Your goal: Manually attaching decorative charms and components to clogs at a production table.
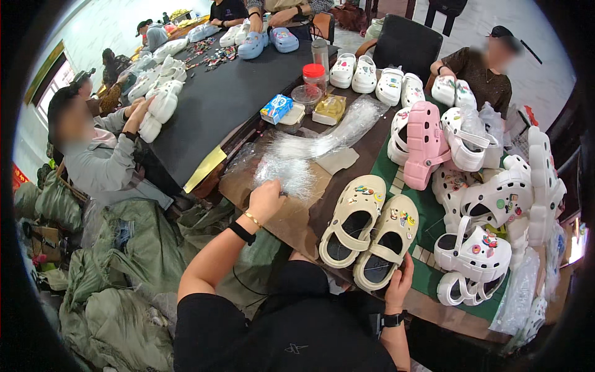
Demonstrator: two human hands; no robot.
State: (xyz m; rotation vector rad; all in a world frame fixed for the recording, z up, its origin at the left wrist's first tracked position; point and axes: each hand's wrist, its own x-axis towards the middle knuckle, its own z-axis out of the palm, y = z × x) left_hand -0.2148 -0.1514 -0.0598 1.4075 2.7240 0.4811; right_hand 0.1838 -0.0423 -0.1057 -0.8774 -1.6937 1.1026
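A pair of beige clogs point(396, 239) with small coloured charms on their toes lies side by side in front of me, heels toward me. My right hand point(400, 285) grips the right clog at its heel end, some fingers hidden beneath. At the bunch of thin clear plastic strands point(288, 173), my left hand point(266, 201) is closed, knuckles up. A small dark bit shows beside its fingers; I cannot make out what it is. The strands continue into a clear plastic sleeve point(362, 121) across the table.
White clogs point(474, 254) and a pink clog point(425, 146) pile up on the right over a green mat point(431, 229). A red-lidded jar point(314, 77) and a blue packet point(276, 108) stand beyond the strands. Co-workers handle clogs around a black table point(217, 93). Green sacks point(127, 279) lie at left.
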